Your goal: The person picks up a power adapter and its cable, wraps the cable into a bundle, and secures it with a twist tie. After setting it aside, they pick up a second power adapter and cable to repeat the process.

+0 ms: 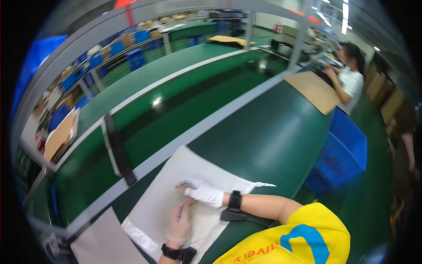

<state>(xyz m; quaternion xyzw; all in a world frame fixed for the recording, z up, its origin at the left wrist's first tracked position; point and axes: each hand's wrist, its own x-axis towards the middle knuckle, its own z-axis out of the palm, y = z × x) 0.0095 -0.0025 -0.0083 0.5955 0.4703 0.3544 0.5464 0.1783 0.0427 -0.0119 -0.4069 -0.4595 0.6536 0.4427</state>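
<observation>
A white plastic sheet or flat bag [151, 200] lies slanted on the green work surface [263, 136] in front of me. Above it my two hands come together in thin, pale gloves. My right hand [203, 192] reaches in from the right, its fingers bent inward and pointing left. Just below, my left hand [179, 223] comes up from the lower edge with fingers pressed together, their tips close to the right hand. Blur smears the fingertips, and whatever lies between them cannot be made out. Black bands circle both wrists.
A grey flat board [105, 240] lies left of the sheet. Beyond runs a metal rail [228, 110] and a lower green belt. Brown cardboard [314, 90] lies at far right, near a co-worker [351, 79]. A blue bin [340, 152] stands beside the bench.
</observation>
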